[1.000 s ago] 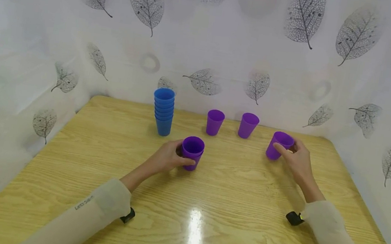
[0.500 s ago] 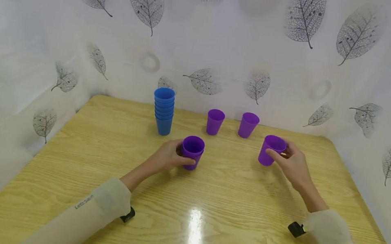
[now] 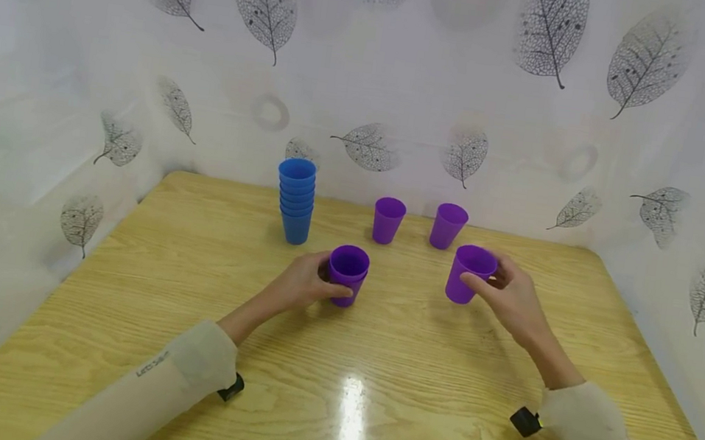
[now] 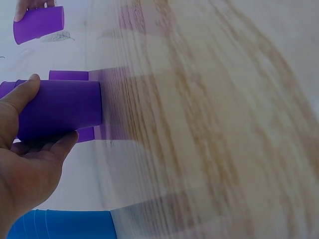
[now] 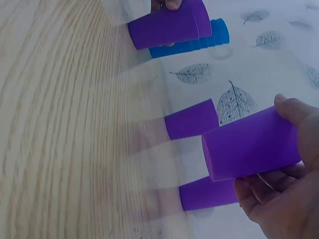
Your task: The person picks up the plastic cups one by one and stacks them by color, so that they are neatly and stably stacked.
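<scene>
My left hand (image 3: pixel 306 282) grips a short stack of nested purple cups (image 3: pixel 346 276), upright on the table; a second rim shows just under the top one. In the left wrist view, thumb and fingers wrap the stack (image 4: pixel 67 107) from both sides. To the right, my right hand (image 3: pixel 513 301) holds a single purple cup (image 3: pixel 467 276) between thumb and fingers. That cup (image 5: pixel 254 144) is off the table in the right wrist view, its base apart from the wood. Two more purple cups, one at left (image 3: pixel 387 222) and one at right (image 3: pixel 448 227), stand upright behind.
A tall stack of nested blue cups (image 3: pixel 296 205) stands at the back left, near my left hand. The wooden table (image 3: pixel 421 407) ends at a white curtain (image 3: pixel 373 66) with leaf prints. Small black devices sit at both wrists.
My right hand has carried its purple cup leftward and toward me, nearer to the left hand's stack. The left hand and the standing cups have stayed in place.
</scene>
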`<state>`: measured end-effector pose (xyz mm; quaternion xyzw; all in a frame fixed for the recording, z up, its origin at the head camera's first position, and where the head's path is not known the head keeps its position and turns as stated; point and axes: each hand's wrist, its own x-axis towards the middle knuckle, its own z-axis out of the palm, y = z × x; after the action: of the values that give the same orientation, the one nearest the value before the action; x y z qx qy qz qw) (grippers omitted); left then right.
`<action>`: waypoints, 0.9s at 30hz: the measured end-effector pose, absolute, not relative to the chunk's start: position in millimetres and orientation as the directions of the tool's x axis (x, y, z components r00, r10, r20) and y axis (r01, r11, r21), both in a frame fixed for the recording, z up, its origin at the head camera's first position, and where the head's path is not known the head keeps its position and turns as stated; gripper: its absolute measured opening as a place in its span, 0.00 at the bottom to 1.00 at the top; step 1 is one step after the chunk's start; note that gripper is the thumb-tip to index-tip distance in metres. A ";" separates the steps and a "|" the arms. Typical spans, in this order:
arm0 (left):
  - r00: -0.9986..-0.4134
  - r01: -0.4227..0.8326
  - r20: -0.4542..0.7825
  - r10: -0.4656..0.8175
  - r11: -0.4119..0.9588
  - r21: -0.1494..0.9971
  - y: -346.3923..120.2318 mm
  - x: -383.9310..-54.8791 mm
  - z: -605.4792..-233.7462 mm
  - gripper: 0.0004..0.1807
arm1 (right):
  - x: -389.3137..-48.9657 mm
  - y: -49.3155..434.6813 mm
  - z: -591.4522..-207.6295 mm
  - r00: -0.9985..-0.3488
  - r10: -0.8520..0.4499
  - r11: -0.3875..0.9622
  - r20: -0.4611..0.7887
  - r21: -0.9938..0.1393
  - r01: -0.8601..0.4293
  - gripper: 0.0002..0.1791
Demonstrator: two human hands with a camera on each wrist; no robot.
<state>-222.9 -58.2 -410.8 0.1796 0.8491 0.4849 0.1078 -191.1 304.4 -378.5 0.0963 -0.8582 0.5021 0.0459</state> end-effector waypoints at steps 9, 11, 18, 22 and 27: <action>-0.911 0.206 -0.001 0.412 0.458 0.865 -58.3 -222.1 -410.4 0.35 | -187.2 286.6 -373.0 -0.972 -0.177 0.461 0.155 -0.860 -0.221 0.32; -0.910 0.209 0.004 0.414 0.452 0.867 -58.5 -221.7 -410.1 0.34 | -186.9 283.2 -372.3 -0.970 -0.191 0.454 0.152 -0.863 -0.224 0.31; -0.905 0.220 0.010 0.425 0.449 0.866 -59.7 -220.9 -409.0 0.34 | -187.5 268.8 -368.1 -0.960 -0.234 0.429 0.151 -0.871 -0.241 0.29; -0.904 0.223 0.013 0.426 0.447 0.866 -59.9 -221.6 -410.6 0.34 | -189.2 260.8 -366.2 -0.957 -0.252 0.420 0.145 -0.874 -0.243 0.30; -0.905 0.233 0.026 0.425 0.442 0.866 -59.7 -222.0 -411.0 0.34 | -192.2 252.4 -363.6 -0.950 -0.272 0.400 0.155 -0.879 -0.258 0.31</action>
<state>-222.0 -59.7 -411.0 0.1951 0.8434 0.4909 0.0981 -192.2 252.4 -363.6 0.1585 -0.8367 0.5242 -0.0068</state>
